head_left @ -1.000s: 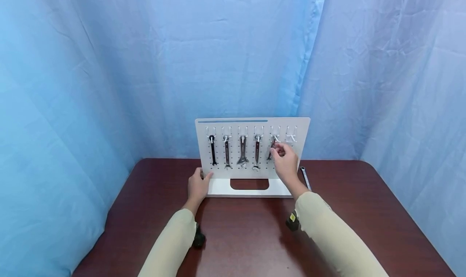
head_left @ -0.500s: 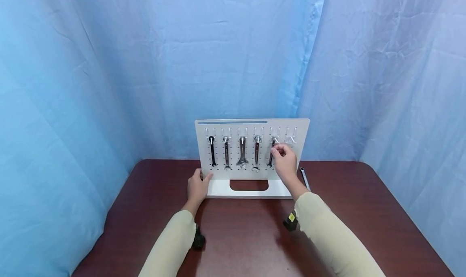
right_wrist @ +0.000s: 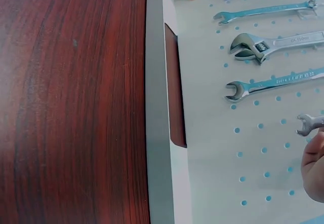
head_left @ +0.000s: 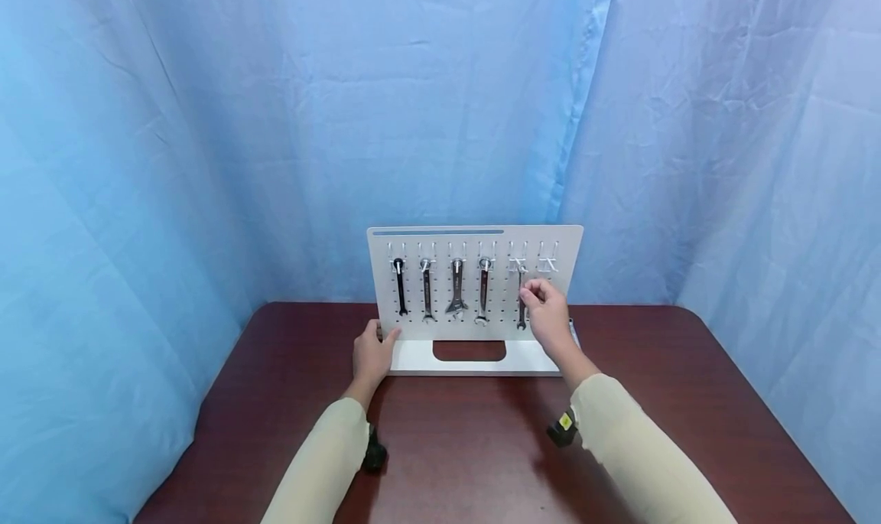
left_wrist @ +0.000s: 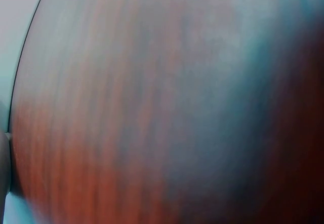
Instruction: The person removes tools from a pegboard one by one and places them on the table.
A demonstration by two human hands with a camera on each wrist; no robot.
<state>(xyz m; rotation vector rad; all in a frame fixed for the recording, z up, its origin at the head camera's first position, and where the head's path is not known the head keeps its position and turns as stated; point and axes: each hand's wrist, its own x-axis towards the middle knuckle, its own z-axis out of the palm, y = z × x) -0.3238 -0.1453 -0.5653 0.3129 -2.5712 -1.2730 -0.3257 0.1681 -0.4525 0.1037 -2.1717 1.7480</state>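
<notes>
A white pegboard (head_left: 475, 329) stands upright on the table. My left hand (head_left: 372, 354) grips its lower left edge, thumb on the front face; the fingers behind are partly hidden. My right hand (head_left: 548, 315) pinches a small silver combination wrench (head_left: 521, 310) by its shaft, upright in front of the board. Its top end is just below and right of the fifth hook (head_left: 517, 264), which shows bare. In the right wrist view the wrench's open end (right_wrist: 306, 125) sticks out past my fingers. The sixth hook (head_left: 547, 264) bears nothing.
To the left on hooks hang a black wrench (head_left: 401, 291), a combination wrench (head_left: 427, 291), an adjustable wrench (head_left: 456, 291) and another combination wrench (head_left: 483, 291). One more wrench (head_left: 574, 334) lies on the dark wooden table (head_left: 454, 447), right of the board. Blue curtains (head_left: 413, 111) surround the table.
The small wrench hung on the fifth hook earlier, first tilted, then straighter. Now it is off that hook, shifted right and slightly down with my right hand. My left hand stays put.
</notes>
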